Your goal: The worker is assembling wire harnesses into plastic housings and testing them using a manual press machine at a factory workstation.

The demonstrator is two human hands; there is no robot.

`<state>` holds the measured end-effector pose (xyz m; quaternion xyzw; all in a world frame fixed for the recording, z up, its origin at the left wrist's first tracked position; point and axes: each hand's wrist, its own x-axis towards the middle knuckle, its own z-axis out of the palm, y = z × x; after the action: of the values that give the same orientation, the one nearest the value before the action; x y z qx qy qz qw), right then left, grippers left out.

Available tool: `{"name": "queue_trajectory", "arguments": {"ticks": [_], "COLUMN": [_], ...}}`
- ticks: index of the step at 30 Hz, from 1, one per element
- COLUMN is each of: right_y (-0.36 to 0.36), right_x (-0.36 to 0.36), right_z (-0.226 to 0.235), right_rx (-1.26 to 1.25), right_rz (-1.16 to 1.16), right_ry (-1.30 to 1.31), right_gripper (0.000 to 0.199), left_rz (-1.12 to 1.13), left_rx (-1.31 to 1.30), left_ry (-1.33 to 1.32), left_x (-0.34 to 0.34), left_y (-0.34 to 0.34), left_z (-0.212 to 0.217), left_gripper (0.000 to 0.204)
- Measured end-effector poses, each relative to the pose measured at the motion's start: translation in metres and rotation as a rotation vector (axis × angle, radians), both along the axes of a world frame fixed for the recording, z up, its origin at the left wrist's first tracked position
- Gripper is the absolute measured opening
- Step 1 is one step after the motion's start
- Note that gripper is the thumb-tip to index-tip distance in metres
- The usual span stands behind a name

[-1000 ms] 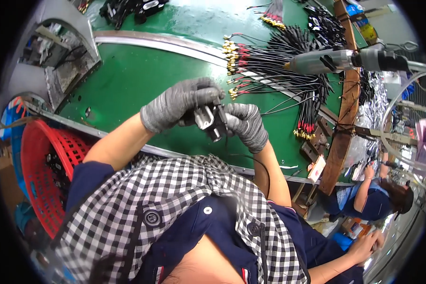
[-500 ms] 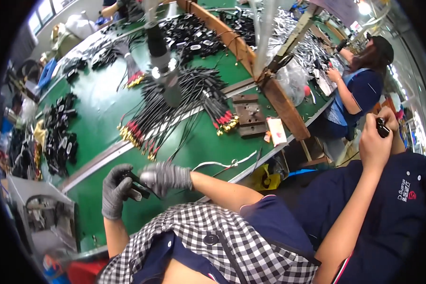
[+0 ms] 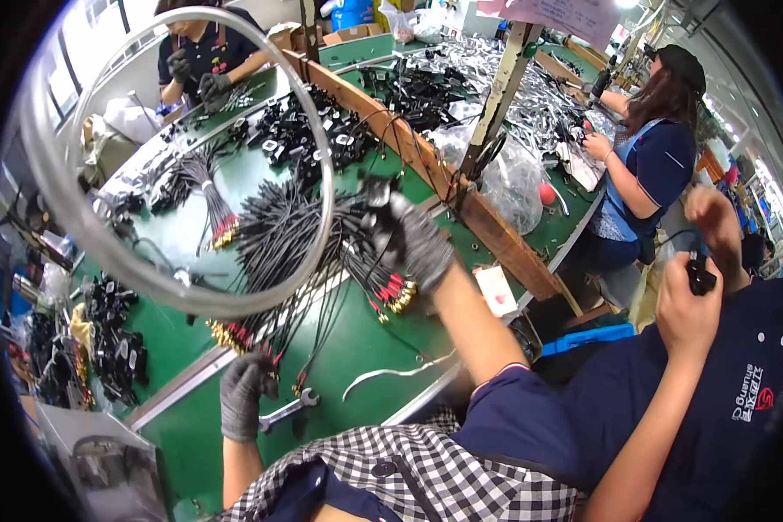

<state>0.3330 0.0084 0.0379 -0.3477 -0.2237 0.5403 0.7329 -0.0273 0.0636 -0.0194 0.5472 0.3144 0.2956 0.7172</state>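
Observation:
My right hand (image 3: 419, 248), in a grey glove, is stretched out over the right part of a pile of black cables (image 3: 283, 230) with red and gold ends. Its fingers are closed around a dark, blurred black plastic part (image 3: 379, 193). My left hand (image 3: 243, 396), also gloved, stays low over the green table with its fingers curled; what they hold, if anything, is hidden. Beside that hand lies an open-ended wrench (image 3: 290, 409). A tied cable bundle (image 3: 207, 193) rests farther off, left of the pile.
A clear hose loop (image 3: 326, 187) crosses the upper left. A wooden divider (image 3: 500, 235) runs along the right, with black parts (image 3: 317, 130) heaped beside it. A grey metal box (image 3: 104, 465) stands at lower left. A person's hands (image 3: 691, 291) work close on my right; others work farther off.
My hands have parted: the right has moved up and away over the cables with the black part. The wrench has come into sight. The view has shifted, and the hose loop now shows.

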Motion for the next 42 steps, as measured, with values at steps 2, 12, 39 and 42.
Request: {"name": "queue_trajectory", "arguments": {"ticks": [2,12,39,42], "right_y": [0.060,0.163,0.107,0.180], "right_x": [0.022,0.150,-0.007,0.053], "right_z": [-0.013,0.008,-0.037,-0.069], "right_rx": [-0.022,-0.224,-0.340,-0.382], "right_rz": [0.022,-0.347,0.059,0.076], "right_ry": [-0.088,-0.271,-1.943,-1.777], "right_gripper": [0.037,0.021,0.024,0.029], "left_rz": [0.159,0.080,0.542,0.553], "left_rx": [-0.031,-0.022,0.814,0.784], "left_ry": [0.114,0.205,0.602,0.593], "left_x": [-0.028,-0.013,-0.096,-0.091], "left_y": [-0.011,-0.019,-0.050,-0.044], "left_z": [-0.015,-0.004,-0.036,-0.041], "left_gripper": [0.035,0.030,0.013,0.010]}}
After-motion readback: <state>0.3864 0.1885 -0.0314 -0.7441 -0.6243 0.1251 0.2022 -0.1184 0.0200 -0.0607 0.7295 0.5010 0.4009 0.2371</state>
